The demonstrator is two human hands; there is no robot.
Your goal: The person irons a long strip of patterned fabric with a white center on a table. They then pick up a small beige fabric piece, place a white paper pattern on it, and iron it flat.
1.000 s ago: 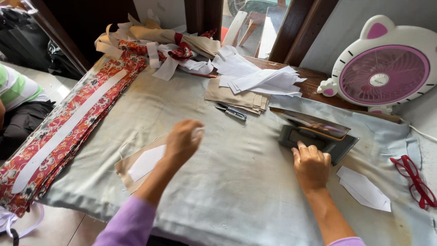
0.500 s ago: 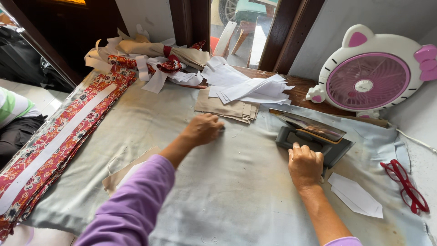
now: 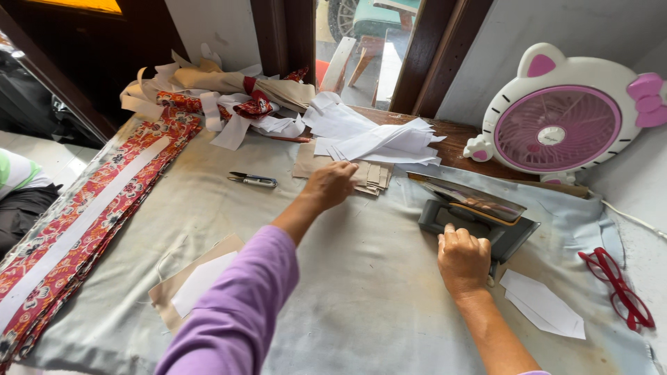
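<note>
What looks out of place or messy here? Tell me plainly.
The red glasses lie near the cloth's right edge. Fabric strips sit in a tangled heap at the back. The left hand rests on the tan stack.

Dark wooden window frame (image 3: 445,55), pale grey wall (image 3: 556,24), daylight outside, tiled floor (image 3: 48,156) at left

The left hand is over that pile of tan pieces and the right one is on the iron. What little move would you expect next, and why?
Probably the left hand lifts the top piece off the stack of tan cut fabric pieces, since its fingers already rest there. The right hand rests on the dark flat clothes iron, with bare grey cloth lying between them.
</note>
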